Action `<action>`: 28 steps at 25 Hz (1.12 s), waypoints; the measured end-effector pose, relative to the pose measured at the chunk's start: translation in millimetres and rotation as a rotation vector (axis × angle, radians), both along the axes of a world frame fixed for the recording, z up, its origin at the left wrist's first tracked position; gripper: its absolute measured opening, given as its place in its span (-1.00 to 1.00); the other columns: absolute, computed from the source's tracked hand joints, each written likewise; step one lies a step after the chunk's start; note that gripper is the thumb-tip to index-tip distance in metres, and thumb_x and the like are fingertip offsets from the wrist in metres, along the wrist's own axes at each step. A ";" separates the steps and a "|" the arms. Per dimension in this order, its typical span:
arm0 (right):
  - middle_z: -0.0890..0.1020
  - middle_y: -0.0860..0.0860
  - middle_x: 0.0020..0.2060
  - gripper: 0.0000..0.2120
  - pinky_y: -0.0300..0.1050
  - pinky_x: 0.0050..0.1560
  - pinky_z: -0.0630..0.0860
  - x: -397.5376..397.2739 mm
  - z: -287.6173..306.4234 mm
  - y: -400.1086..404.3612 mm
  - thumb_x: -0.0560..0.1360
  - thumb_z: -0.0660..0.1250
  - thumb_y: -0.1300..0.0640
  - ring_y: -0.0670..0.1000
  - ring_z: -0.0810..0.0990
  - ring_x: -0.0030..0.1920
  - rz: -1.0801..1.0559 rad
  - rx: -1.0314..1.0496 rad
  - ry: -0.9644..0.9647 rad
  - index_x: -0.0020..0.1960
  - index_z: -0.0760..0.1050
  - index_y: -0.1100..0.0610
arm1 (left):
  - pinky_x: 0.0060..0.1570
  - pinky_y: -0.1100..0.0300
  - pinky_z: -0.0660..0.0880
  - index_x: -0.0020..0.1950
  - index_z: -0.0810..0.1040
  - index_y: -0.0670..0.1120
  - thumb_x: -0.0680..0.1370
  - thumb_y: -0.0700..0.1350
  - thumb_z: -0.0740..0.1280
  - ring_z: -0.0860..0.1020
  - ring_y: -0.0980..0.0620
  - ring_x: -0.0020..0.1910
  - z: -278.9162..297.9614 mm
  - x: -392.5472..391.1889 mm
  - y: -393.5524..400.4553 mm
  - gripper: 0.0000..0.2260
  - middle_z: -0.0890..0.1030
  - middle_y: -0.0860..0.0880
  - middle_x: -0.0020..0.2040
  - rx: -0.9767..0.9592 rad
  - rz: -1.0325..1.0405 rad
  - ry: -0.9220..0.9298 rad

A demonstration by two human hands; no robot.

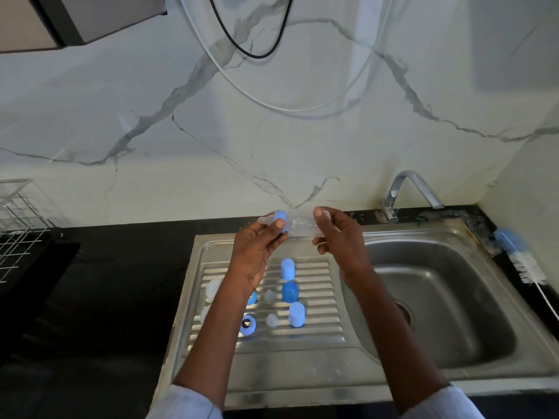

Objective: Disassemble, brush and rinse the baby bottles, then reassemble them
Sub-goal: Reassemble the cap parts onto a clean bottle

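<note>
From the head camera, a clear baby bottle [299, 226] lay sideways in the air above the sink's drainboard [317, 337]. The left hand [257, 252] pinched its blue collar [280, 222]; the right hand [338, 234] curled round its base. Loose caps [297, 314] stood below.

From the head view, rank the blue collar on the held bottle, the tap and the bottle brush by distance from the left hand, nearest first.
1. Blue collar, gripped by the left hand.
2. Tap, behind the sink, to the right.
3. Bottle brush, on the counter at far right.
</note>
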State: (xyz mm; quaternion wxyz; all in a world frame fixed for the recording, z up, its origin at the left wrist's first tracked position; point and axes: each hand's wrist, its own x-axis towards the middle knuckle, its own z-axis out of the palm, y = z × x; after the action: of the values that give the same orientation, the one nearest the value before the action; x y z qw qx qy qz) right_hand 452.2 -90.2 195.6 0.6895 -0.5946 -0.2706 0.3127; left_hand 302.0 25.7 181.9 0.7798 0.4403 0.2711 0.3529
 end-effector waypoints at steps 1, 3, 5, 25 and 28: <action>0.69 0.19 0.05 -0.69 -0.07 -0.30 0.55 1.7 -0.9 -1.0 0.50 0.49 -0.18 0.06 0.67 -0.22 0.050 -0.001 0.026 0.16 0.66 -0.04 | 0.06 0.17 0.61 0.15 0.71 -0.21 0.39 -0.09 0.60 0.67 0.00 -0.02 -0.3 -2.1 1.5 -0.62 0.71 -0.11 -0.01 0.011 0.000 0.010; 0.66 0.18 0.14 -0.65 -0.05 -0.22 0.59 3.4 -2.3 -3.1 0.53 0.49 -0.03 0.10 0.67 -0.15 0.167 0.024 0.097 0.29 0.59 -0.02 | 0.07 0.17 0.61 0.17 0.70 -0.22 0.39 -0.10 0.60 0.67 0.01 -0.03 -0.6 -6.5 5.2 -0.60 0.71 -0.11 0.00 0.011 0.009 0.013; 0.67 0.15 0.10 -0.61 -0.04 -0.26 0.59 0.1 -3.8 -2.2 0.53 0.48 -0.04 0.12 0.67 -0.20 0.147 0.011 0.103 0.33 0.54 -0.04 | 0.07 0.18 0.61 0.17 0.71 -0.21 0.39 -0.10 0.60 0.67 0.02 -0.03 -1.1 -10.9 9.0 -0.61 0.72 -0.11 -0.01 0.011 0.005 0.008; 0.71 0.15 0.07 -0.51 -0.06 -0.23 0.63 -18.5 -8.4 9.0 0.47 0.48 -0.26 0.16 0.75 -0.10 0.066 -0.131 0.082 0.21 0.56 0.07 | 0.14 0.11 0.61 0.12 0.72 -0.20 0.32 0.05 0.69 0.67 -0.11 0.13 -12.5 -26.5 22.8 -0.50 0.70 -0.22 0.12 0.034 -0.065 0.033; 0.69 0.11 0.11 -0.55 -0.06 -0.09 0.65 -19.2 -8.9 9.8 0.50 0.45 -0.23 0.15 0.72 0.08 0.086 -0.104 0.062 0.20 0.60 0.07 | 0.12 0.14 0.61 0.12 0.73 -0.17 0.31 0.08 0.69 0.68 -0.09 0.13 -13.2 -26.4 22.2 -0.50 0.72 -0.20 0.12 0.061 -0.075 0.057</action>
State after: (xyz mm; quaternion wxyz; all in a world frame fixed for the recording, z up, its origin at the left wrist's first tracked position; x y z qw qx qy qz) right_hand 432.9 -80.4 186.7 0.6517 -0.6074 -0.2579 0.3739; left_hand 275.6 47.9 168.7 0.7707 0.4835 0.2656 0.3189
